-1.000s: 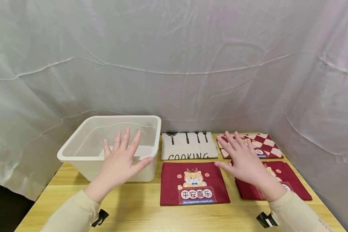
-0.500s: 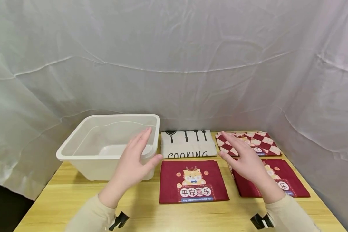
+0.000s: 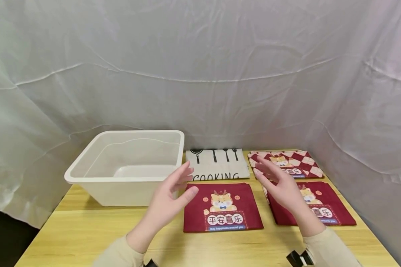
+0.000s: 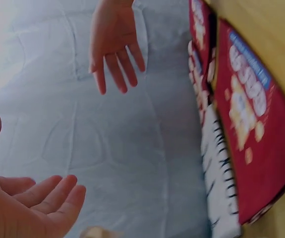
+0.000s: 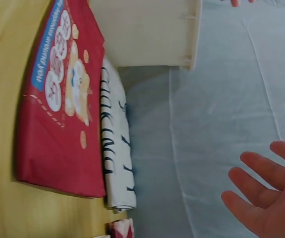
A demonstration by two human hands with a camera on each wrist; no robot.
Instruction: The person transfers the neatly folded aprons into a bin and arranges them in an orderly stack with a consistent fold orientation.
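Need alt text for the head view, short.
Two open hands, left and right, hover palms facing each other over a red folded cloth on a wooden table. An empty white bin sits left; three more folded cloths lie behind and right.

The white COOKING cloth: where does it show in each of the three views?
Head: COOKING cloth lies mid-frame at the table's back, beside the white bin.
Left wrist: bottom right, a blurred white strip.
Right wrist: lower left of centre.
Shared landmark: the red cartoon cloth lying right next to it.
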